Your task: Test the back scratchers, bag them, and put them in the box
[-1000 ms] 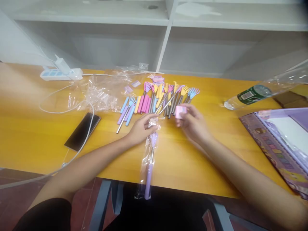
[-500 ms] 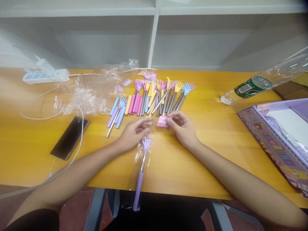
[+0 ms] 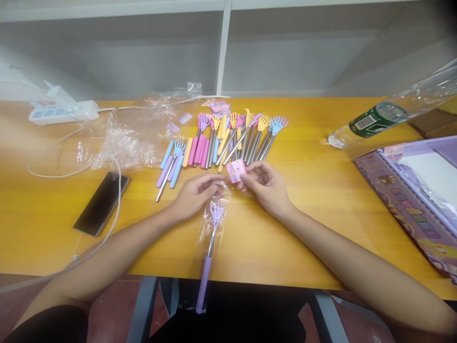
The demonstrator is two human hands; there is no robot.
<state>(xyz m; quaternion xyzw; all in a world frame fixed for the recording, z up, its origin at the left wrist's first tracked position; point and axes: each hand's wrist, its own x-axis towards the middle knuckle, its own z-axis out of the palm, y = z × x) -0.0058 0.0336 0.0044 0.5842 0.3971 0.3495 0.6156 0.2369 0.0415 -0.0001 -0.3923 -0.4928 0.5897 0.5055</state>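
My left hand (image 3: 198, 194) pinches the top of a clear plastic bag (image 3: 203, 233). Inside the bag lies a purple back scratcher (image 3: 204, 281), its claw end up near my fingers and its handle hanging past the table's front edge. Between the thumb and fingers of my right hand (image 3: 267, 186) is a small pink printed card (image 3: 236, 170), held close to the bag's opening. Just beyond both hands lie several back scratchers (image 3: 255, 143) with metal rods and pink, yellow, blue and purple claws. Loose coloured handles (image 3: 202, 150) are among them.
Clear plastic bags (image 3: 128, 143) are heaped at the left, with more cards (image 3: 219, 107) behind the scratchers. A phone (image 3: 102, 205), a white cable (image 3: 119, 200) and a power strip (image 3: 64, 113) lie left. At right are a bottle (image 3: 378, 119) and a purple printed box (image 3: 400, 209).
The card in my right hand has moved left and up, closer to the bag, and its printed face is turned more towards me. My left hand still holds the bag.
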